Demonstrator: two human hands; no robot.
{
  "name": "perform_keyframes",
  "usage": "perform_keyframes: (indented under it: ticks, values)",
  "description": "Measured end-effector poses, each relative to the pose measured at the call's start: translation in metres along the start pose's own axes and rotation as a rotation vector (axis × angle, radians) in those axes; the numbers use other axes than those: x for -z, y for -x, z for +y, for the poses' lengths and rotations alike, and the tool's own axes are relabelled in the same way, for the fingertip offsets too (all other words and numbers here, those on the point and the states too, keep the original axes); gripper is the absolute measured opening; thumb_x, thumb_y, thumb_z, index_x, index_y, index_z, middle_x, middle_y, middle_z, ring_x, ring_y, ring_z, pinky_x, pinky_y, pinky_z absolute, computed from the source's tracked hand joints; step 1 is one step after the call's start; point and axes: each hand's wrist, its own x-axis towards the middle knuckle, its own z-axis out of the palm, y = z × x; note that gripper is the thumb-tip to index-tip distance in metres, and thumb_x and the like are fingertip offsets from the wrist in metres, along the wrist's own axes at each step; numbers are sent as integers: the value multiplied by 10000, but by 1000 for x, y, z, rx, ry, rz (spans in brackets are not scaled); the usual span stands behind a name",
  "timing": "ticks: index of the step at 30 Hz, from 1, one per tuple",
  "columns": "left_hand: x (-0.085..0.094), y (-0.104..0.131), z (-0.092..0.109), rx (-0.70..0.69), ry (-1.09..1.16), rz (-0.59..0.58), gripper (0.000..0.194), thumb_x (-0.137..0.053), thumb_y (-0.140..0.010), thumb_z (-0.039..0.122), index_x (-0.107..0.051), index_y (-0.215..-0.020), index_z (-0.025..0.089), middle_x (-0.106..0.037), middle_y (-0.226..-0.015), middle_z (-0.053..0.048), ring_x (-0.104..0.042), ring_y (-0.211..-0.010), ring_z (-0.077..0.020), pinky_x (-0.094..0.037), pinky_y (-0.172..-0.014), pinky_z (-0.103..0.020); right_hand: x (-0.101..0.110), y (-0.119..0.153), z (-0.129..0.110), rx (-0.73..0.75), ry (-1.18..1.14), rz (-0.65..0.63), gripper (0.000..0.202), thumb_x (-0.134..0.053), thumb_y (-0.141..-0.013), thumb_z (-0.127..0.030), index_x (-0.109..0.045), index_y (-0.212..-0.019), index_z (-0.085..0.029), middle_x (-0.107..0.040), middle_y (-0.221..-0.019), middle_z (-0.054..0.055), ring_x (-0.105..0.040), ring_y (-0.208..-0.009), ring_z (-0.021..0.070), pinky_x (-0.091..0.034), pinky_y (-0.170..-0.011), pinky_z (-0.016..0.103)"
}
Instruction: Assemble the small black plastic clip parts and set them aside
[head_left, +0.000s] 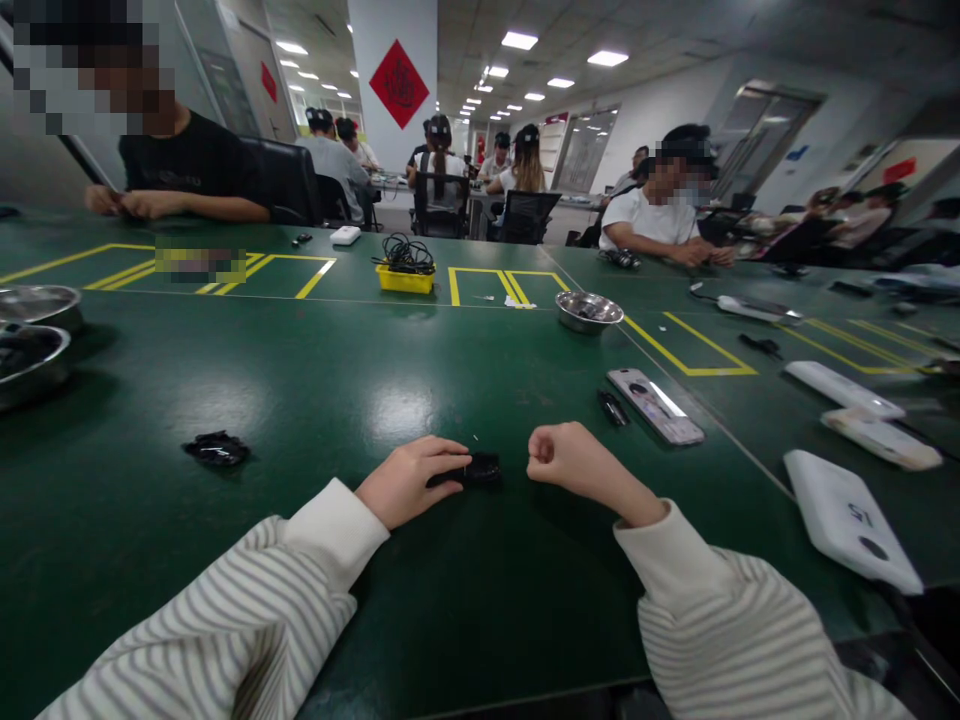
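On the green table [465, 620] in front of me lies a small black bundle [484, 468], shiny on its surface. My left hand [416, 478] has its fingers wrapped over the bundle's left end, hiding that part. To the right of the bundle, apart from it, my right hand [574, 460] is raised a little with its fingers curled together in a pinch. Whether anything small sits between those fingertips cannot be made out. A tiny white speck lies on the table just beyond the bundle.
A crumpled black packet [217, 449] lies left, a small black item [613, 408] and a phone [656, 405] right. Farther off stand a metal bowl [589, 312] and a yellow tray [406, 280] of cables. White devices [851, 520] line the right; people sit across the table.
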Motion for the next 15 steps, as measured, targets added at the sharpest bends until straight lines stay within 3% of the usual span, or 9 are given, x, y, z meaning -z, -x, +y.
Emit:
perform_keyframes:
  ticks: [4, 7, 10, 15]
  values:
    - [0, 0, 1, -8, -5, -10, 291, -557, -760, 176, -560, -1051, 164, -574, -1065, -75, -535, -956, -178, -460, -824, -318, -16, -3, -22, 202, -168, 171, 82, -504, -712, -189, -565, -678, -147, -570, -625, -6, -498, -549, 83, -383, -524, 196]
    - [-1, -1, 1, -16, -5, -11, 283, -552, -762, 171, -562, -1044, 167, -573, -1061, -73, -530, -960, -176, -457, -826, -314, -30, -6, -31, 318, -192, 268, 86, -521, -728, -181, -593, -687, -160, -602, -739, 18, -521, -686, 114, -400, -601, 224]
    - [-2, -2, 1, -13, -6, -6, 276, -550, -763, 171, -563, -1039, 172, -572, -1056, -70, -529, -958, -173, -456, -825, -311, -41, -10, -31, 358, -197, 272, 84, -543, -732, -193, -621, -706, -177, -610, -828, 30, -522, -803, 142, -411, -670, 254]
    - [-2, -1, 2, -6, -2, -7, 279, -555, -757, 166, -562, -1036, 176, -572, -1055, -63, -530, -952, -169, -456, -823, -307, -47, -11, -27, 347, -206, 248, 88, -554, -737, -207, -640, -737, -189, -610, -841, 26, -527, -798, 139, -417, -679, 264]
